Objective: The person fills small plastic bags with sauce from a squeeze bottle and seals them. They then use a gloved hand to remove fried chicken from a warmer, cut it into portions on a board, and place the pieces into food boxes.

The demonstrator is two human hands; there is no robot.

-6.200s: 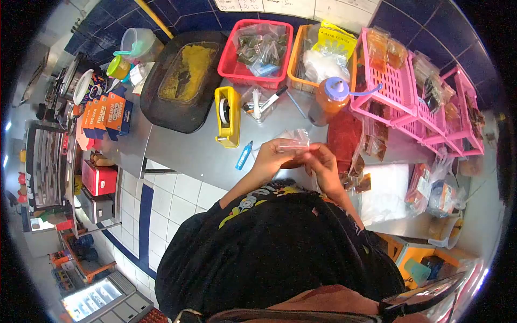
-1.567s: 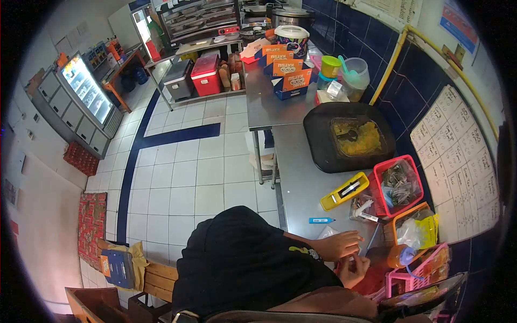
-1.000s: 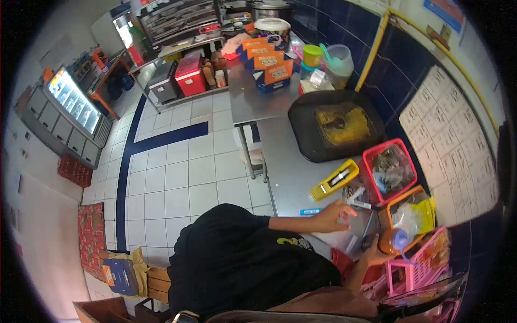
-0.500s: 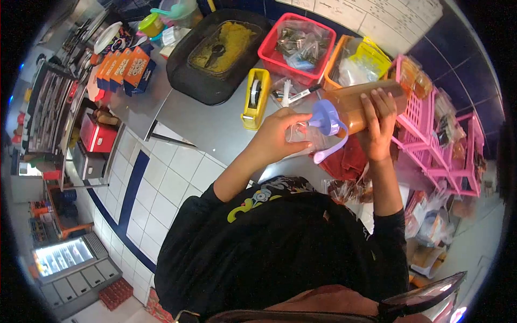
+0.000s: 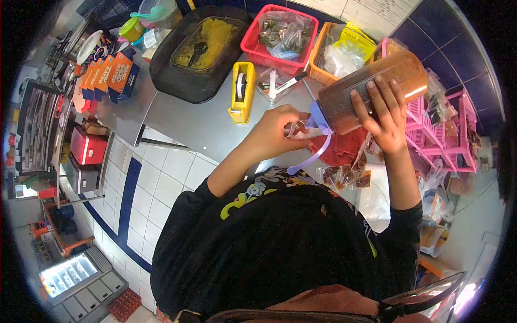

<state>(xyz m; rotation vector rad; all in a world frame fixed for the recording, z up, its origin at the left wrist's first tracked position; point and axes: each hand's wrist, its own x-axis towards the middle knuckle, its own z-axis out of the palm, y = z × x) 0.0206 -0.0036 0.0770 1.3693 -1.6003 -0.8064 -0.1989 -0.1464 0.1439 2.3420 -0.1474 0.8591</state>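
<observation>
**Bottle tipped at a small bag, both held above the table edge**

Nearest the camera, the left hand point(image 5: 272, 133) is closed around a small clear bag point(image 5: 296, 129), with the fingers pinching its mouth. The film looks thin, limp and nearly weightless. It would likely crumple or slip if held anywhere but the top edge, so the rim looks like the place to take hold, pinched on both sides to keep the mouth open.

The bag touches the purple cap point(image 5: 319, 119) of a large bottle point(image 5: 377, 81), and a loose strap point(image 5: 307, 159) hangs below the cap. The right hand point(image 5: 385, 110) is wrapped firmly around the bottle's middle, fingers spread over the wall. The bottle lies almost level with its spout toward the bag. It holds brown sauce and looks heavy. The plastic wall is smooth, probably slick, and may give a little under squeezing. A grip around the waist, as here, seems best for balancing the weight.

Both things hang over the near edge of the steel table point(image 5: 194, 121), above a red cloth point(image 5: 344, 149) and beside some filled sachets point(image 5: 344, 177).

Farther off on the table are a yellow tape dispenser point(image 5: 240, 91) and a marker point(image 5: 288, 83). Beyond them are a black tray point(image 5: 161, 64) of yellow crumb, a red basket point(image 5: 253, 46), an orange basket point(image 5: 319, 59) and pink racks point(image 5: 447, 129).
</observation>
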